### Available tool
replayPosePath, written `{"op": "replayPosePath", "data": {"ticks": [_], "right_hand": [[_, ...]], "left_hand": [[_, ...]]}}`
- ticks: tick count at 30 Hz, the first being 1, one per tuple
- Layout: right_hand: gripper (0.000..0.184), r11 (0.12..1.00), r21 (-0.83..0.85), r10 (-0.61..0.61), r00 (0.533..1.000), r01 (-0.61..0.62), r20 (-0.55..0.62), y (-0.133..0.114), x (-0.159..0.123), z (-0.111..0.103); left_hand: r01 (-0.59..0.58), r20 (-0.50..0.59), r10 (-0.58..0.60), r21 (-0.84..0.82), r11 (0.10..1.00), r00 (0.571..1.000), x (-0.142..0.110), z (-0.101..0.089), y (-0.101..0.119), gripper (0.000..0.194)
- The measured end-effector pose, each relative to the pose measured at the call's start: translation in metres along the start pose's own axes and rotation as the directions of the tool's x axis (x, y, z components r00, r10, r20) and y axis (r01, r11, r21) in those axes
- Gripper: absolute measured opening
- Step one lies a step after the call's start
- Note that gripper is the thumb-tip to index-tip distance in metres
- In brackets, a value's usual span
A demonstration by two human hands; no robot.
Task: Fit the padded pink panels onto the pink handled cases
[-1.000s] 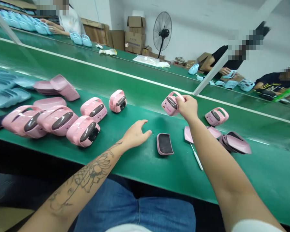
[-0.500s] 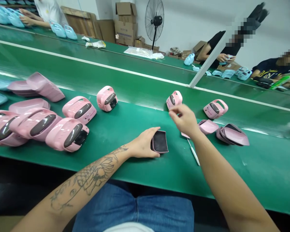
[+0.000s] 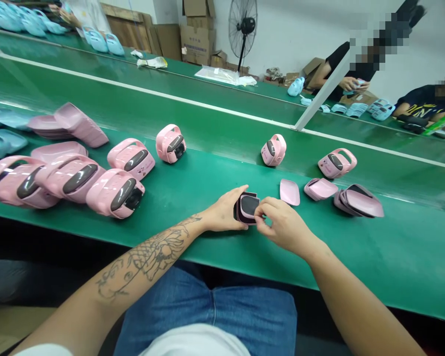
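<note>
A pink-edged plastic shell with a dark inner face (image 3: 241, 211) is gripped on its left side by my left hand (image 3: 222, 211), thumb and fingers around its edges. My right hand (image 3: 284, 225) pinches the right edge of a dark-faced curved panel (image 3: 249, 203), which lies over the shell's opening. A loose pink panel (image 3: 289, 192) rests just beyond my right hand. To its right are a small stack of pink panels (image 3: 321, 189) and a larger dark-edged stack (image 3: 359, 201).
Pink handled housings with dark windows (image 3: 115, 194) crowd the left, near stacked pink panels (image 3: 79, 124) and blue panels (image 3: 3, 143). More pink housings (image 3: 273, 150) stand along the back. Beyond a white rail (image 3: 148, 91), co-workers handle blue parts (image 3: 381, 109).
My right hand has come down and left from above the table to the shell. A dark-faced panel now lies over the shell's opening. The white-handled tool is now out of sight.
</note>
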State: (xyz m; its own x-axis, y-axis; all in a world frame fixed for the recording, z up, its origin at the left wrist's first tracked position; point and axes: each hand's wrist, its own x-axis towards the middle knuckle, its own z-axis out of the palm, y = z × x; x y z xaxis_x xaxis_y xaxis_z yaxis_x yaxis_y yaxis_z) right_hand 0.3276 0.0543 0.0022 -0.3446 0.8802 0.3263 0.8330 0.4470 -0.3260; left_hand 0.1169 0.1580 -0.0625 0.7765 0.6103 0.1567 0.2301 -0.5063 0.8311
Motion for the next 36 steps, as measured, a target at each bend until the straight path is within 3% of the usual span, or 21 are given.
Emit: {"op": "replayPosePath", "data": {"ticks": [3, 5, 7, 10, 12, 14, 15, 16, 17, 18, 19, 20, 21, 22, 23, 26, 28, 29, 32, 34, 36], "right_hand": [[0.013, 0.998, -0.004, 0.058, 0.986, -0.06, -0.153, -0.009, 0.001, -0.005], [0.012, 0.997, -0.026, 0.069, 0.967, -0.077, -0.244, -0.019, 0.002, -0.004], [0.012, 0.995, -0.079, 0.04, 0.952, -0.067, -0.302, -0.034, 0.005, 0.004], [0.013, 0.987, -0.16, -0.043, 0.943, -0.011, -0.33, -0.058, 0.01, 0.022], [0.01, 0.993, -0.114, -0.067, 0.922, 0.025, -0.383, -0.07, 0.011, 0.035], [0.021, 0.995, 0.089, 0.086, 0.832, -0.044, -0.549, -0.079, 0.009, 0.045], [0.029, 0.956, 0.276, 0.256, 0.751, -0.102, -0.608, -0.083, 0.008, 0.049], [0.035, 0.849, 0.509, 0.462, 0.667, -0.143, -0.585, -0.086, 0.008, 0.052], [0.038, 0.658, 0.737, 0.649, 0.613, -0.156, -0.451, -0.09, 0.008, 0.055], [0.044, 0.387, 0.909, 0.76, 0.612, -0.154, -0.22, -0.094, 0.009, 0.057], [0.053, 0.078, 0.985, 0.753, 0.657, -0.155, 0.044, -0.098, 0.011, 0.058], [0.062, -0.203, 0.964, 0.647, 0.716, -0.169, 0.262, -0.103, 0.012, 0.059], [0.068, -0.416, 0.89, 0.506, 0.766, -0.186, 0.397, -0.107, 0.014, 0.06], [0.072, -0.559, 0.806, 0.386, 0.8, -0.194, 0.459, -0.111, 0.015, 0.061], [0.072, -0.648, 0.739, 0.309, 0.823, -0.185, 0.476, -0.113, 0.015, 0.062], [0.063, -0.741, 0.658, 0.253, 0.851, -0.137, 0.461, -0.113, 0.009, 0.067], [0.061, -0.748, 0.651, 0.26, 0.844, -0.132, 0.469, -0.108, 0.003, 0.071], [0.06, -0.749, 0.651, 0.271, 0.839, -0.123, 0.471, -0.105, 0.0, 0.073], [0.056, -0.745, 0.665, 0.338, 0.829, -0.054, 0.446, -0.1, -0.009, 0.077], [0.052, -0.75, 0.661, 0.361, 0.823, -0.025, 0.439, -0.1, -0.013, 0.078], [0.053, -0.758, 0.652, 0.357, 0.819, -0.027, 0.449, -0.101, -0.017, 0.079]], "left_hand": [[0.045, -0.093, -0.054, -0.093, 0.995, 0.994, -0.007, -0.008, 0.016, 0.123], [0.113, -0.192, -0.178, -0.308, 0.945, 0.965, -0.016, -0.01, 0.032, 0.098], [0.174, -0.169, -0.314, -0.552, 0.815, 0.934, -0.025, -0.008, 0.047, 0.067], [0.218, -0.063, -0.425, -0.785, 0.58, 0.903, -0.04, -0.006, 0.061, 0.053], [0.219, -0.065, -0.497, -0.843, 0.492, 0.866, -0.05, -0.01, 0.064, 0.044], [0.248, -0.088, -0.542, -0.82, 0.515, 0.836, -0.059, -0.02, 0.065, 0.038], [0.275, -0.085, -0.553, -0.799, 0.534, 0.829, -0.064, -0.026, 0.065, 0.037], [0.301, -0.076, -0.558, -0.777, 0.552, 0.827, -0.068, -0.032, 0.066, 0.036], [0.327, -0.064, -0.558, -0.753, 0.571, 0.827, -0.071, -0.038, 0.067, 0.037], [0.351, -0.055, -0.556, -0.724, 0.594, 0.829, -0.074, -0.043, 0.07, 0.038], [0.368, -0.056, -0.553, -0.69, 0.623, 0.831, -0.076, -0.047, 0.073, 0.04], [0.376, -0.068, -0.547, -0.655, 0.655, 0.834, -0.078, -0.051, 0.076, 0.041], [0.375, -0.09, -0.541, -0.626, 0.684, 0.836, -0.079, -0.053, 0.08, 0.042], [0.37, -0.123, -0.525, -0.576, 0.729, 0.842, -0.079, -0.055, 0.082, 0.042], [0.364, -0.167, -0.494, -0.489, 0.793, 0.853, -0.079, -0.056, 0.084, 0.042], [0.323, -0.283, -0.319, -0.033, 0.946, 0.905, -0.073, -0.062, 0.082, 0.039], [0.319, -0.37, -0.218, 0.238, 0.917, 0.903, -0.062, -0.072, 0.071, 0.04], [0.35, -0.441, -0.198, 0.296, 0.889, 0.875, -0.053, -0.08, 0.063, 0.041], [0.52, -0.671, -0.203, 0.311, 0.795, 0.713, -0.02, -0.114, 0.036, 0.051], [0.714, -0.82, -0.213, 0.298, 0.634, 0.531, 0.002, -0.139, 0.019, 0.059], [0.777, -0.849, -0.238, 0.273, 0.568, 0.472, 0.02, -0.16, 0.007, 0.058]]}}
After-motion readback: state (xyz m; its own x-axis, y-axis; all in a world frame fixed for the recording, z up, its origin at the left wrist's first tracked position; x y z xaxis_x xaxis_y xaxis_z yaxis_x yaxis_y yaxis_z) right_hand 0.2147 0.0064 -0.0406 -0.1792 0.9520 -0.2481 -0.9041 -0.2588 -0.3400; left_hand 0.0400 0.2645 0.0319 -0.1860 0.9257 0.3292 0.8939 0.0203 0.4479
